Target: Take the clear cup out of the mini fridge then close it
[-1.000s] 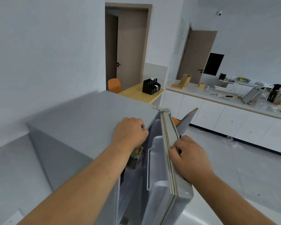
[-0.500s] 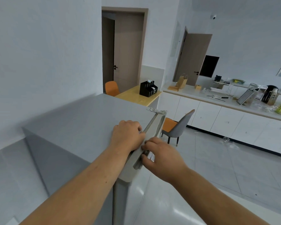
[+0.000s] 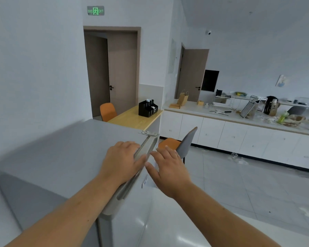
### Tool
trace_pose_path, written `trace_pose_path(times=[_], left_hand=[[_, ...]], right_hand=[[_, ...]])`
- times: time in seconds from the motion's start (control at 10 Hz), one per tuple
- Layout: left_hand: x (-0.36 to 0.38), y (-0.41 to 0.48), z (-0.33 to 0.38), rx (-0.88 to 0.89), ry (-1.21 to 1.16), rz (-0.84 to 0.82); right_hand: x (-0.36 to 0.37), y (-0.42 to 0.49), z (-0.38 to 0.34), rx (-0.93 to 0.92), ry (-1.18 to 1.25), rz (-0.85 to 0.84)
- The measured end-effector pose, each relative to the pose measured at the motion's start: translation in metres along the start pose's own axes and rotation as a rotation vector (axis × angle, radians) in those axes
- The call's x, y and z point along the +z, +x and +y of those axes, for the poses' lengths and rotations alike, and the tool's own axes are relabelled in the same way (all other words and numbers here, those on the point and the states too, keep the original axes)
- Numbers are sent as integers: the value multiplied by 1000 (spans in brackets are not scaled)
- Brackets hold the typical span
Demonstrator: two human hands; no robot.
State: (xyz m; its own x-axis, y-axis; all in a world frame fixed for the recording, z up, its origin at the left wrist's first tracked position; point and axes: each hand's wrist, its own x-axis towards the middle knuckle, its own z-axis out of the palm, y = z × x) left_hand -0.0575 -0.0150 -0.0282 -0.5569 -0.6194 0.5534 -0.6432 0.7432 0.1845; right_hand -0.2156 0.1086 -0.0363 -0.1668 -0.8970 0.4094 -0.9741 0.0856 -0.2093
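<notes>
We see the mini fridge (image 3: 57, 154) at lower left with its door (image 3: 132, 177) shut, left hand (image 3: 122, 162) flat and spread on the top edge at centre, right hand (image 3: 168, 166) open, fingers spread, just beside the door, clear cup not visible to us.

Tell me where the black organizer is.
In the head view, the black organizer stands left of centre on the wooden table, just behind the fridge, right of the orange chair.
</notes>
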Motion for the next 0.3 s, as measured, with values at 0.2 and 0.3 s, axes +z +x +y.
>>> trace_pose_path(times=[0.2, 0.3], left_hand=[[-10, 11, 54, 111, 40, 40], [-18, 23, 86, 139, 30, 56]], right_hand=[[-46, -3, 40, 43, -29, 64], [-72, -9, 58, 55, -48, 85]])
